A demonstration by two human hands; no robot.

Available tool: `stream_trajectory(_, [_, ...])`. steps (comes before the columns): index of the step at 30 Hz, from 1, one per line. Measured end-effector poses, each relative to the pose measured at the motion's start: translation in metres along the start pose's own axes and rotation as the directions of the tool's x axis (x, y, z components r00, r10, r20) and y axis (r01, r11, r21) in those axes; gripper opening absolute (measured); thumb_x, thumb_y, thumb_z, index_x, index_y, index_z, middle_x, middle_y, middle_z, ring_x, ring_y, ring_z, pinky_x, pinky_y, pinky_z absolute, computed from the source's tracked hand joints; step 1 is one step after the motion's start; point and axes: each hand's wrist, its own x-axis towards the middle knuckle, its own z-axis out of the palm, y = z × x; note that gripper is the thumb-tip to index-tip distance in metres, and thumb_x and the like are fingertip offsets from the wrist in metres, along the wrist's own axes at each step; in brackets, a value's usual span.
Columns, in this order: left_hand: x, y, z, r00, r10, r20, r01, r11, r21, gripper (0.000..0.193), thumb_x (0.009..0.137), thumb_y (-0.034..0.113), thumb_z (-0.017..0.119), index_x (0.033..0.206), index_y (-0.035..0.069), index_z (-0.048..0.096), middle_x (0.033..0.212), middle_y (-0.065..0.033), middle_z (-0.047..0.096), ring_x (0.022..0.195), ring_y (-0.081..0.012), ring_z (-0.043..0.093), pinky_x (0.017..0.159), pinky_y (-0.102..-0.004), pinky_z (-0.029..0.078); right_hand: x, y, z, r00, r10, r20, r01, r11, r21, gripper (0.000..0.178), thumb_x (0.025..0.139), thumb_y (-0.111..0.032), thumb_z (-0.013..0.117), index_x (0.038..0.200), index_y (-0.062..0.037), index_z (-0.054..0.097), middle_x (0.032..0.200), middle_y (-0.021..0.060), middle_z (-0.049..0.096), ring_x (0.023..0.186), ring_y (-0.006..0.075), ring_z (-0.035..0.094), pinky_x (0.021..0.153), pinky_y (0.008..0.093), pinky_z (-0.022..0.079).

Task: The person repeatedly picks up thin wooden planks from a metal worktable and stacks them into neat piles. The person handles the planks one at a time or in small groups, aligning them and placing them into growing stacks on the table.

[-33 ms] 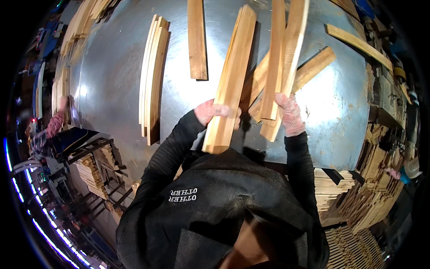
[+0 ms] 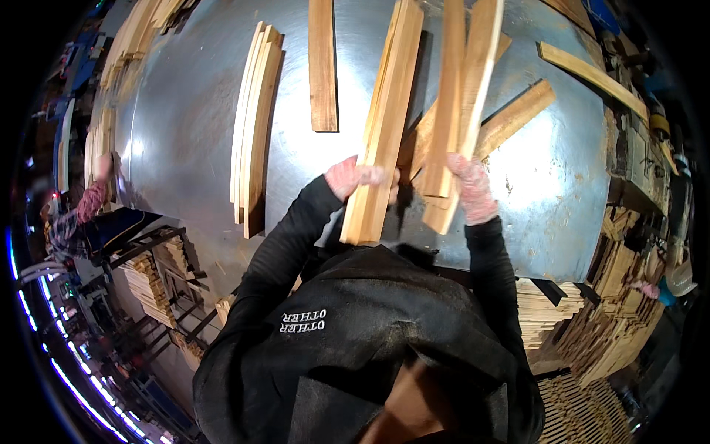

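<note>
My left hand (image 2: 356,177), in a pinkish glove, grips a thick bundle of long pale wooden slats (image 2: 386,111) near its lower end; the bundle leans away from me over the metal table (image 2: 185,148). My right hand (image 2: 470,191), gloved the same way, holds two or three slats (image 2: 460,89) upright, just right of the bundle. Under both hands more slats lie crossed on the table. My dark sleeves come in from below.
A curved-looking stack of slats (image 2: 255,126) lies to the left, a single board (image 2: 322,66) behind it, and loose boards (image 2: 518,115) (image 2: 592,70) to the right. Another person (image 2: 85,203) stands at the table's left edge. Wood piles (image 2: 592,333) and racks (image 2: 155,281) flank me.
</note>
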Motion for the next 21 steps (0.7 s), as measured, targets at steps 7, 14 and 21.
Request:
stream_trajectory(7, [0.032, 0.011, -0.023, 0.952, 0.123, -0.28, -0.142, 0.989, -0.047, 0.051, 0.084, 0.027, 0.075, 0.123, 0.0, 0.056, 0.106, -0.0079, 0.064, 0.094, -0.0171, 0.061, 0.085, -0.0311, 0.051, 0.007, 0.031, 0.097, 0.987, 0.15, -0.05, -0.157, 0.967, -0.201, 0.039, 0.088, -0.025, 0.073, 0.115, 0.0004, 0.059, 0.097, 0.003, 0.065, 0.083, 0.0107, 0.06, 0.071, 0.0255, 0.051])
stream_trajectory(14, [-0.064, 0.037, -0.047, 0.862, 0.189, -0.47, -0.21, 0.978, 0.007, 0.069, 0.072, 0.018, 0.082, 0.13, 0.0, 0.051, 0.108, -0.0087, 0.064, 0.098, -0.0194, 0.061, 0.086, -0.0314, 0.051, -0.01, 0.023, 0.168, 0.928, 0.099, 0.359, -0.049, 0.988, -0.148, 0.052, 0.089, -0.013, 0.068, 0.134, -0.0017, 0.045, 0.116, 0.0059, 0.059, 0.103, 0.0146, 0.056, 0.087, 0.0291, 0.049])
stream_trajectory(21, [-0.173, 0.069, -0.164, 0.72, 0.251, -0.646, -0.187, 0.968, 0.168, 0.048, 0.079, 0.029, 0.076, 0.114, 0.0, 0.06, 0.093, -0.0065, 0.066, 0.085, -0.0154, 0.063, 0.076, -0.0306, 0.053, 0.045, 0.075, 0.269, 0.963, 0.166, 0.214, -0.141, 0.982, -0.127, 0.038, 0.087, -0.008, 0.068, 0.12, -0.0046, 0.052, 0.1, 0.0062, 0.063, 0.084, 0.0155, 0.061, 0.073, 0.0289, 0.052])
